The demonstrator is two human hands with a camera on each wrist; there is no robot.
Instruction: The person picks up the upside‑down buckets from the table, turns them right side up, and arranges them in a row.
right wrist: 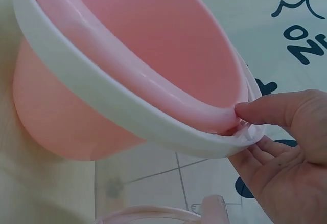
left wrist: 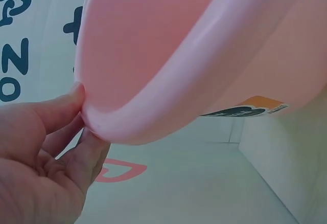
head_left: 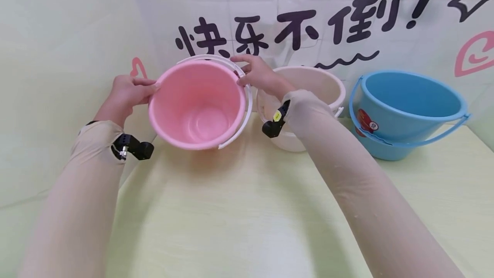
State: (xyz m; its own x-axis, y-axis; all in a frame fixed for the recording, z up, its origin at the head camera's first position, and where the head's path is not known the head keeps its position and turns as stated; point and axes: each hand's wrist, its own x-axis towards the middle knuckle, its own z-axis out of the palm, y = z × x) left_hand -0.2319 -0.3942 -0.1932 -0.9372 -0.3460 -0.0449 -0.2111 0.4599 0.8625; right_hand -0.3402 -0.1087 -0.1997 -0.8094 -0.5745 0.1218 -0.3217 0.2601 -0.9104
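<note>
A pink bucket [head_left: 202,110] with a white handle [head_left: 250,106] is tilted so that its mouth faces the head camera. My left hand [head_left: 129,93] pinches its rim at the left, thumb on the inner side and fingers beneath, as the left wrist view shows. On the opposite side my right hand [right wrist: 291,147] grips the rim together with the white handle. In the right wrist view the handle runs along the outside of the rim. A sticker [left wrist: 248,107] shows on the bucket's outer wall. Whether the bucket's base touches the table is hard to tell.
A pale pink bucket [head_left: 320,83] stands just right of the pink one, partly behind my right forearm. Farther right is a blue bucket [head_left: 409,115] with a blue handle and a red label. All are on a light wooden table [head_left: 231,218] before a printed wall cloth [head_left: 270,7].
</note>
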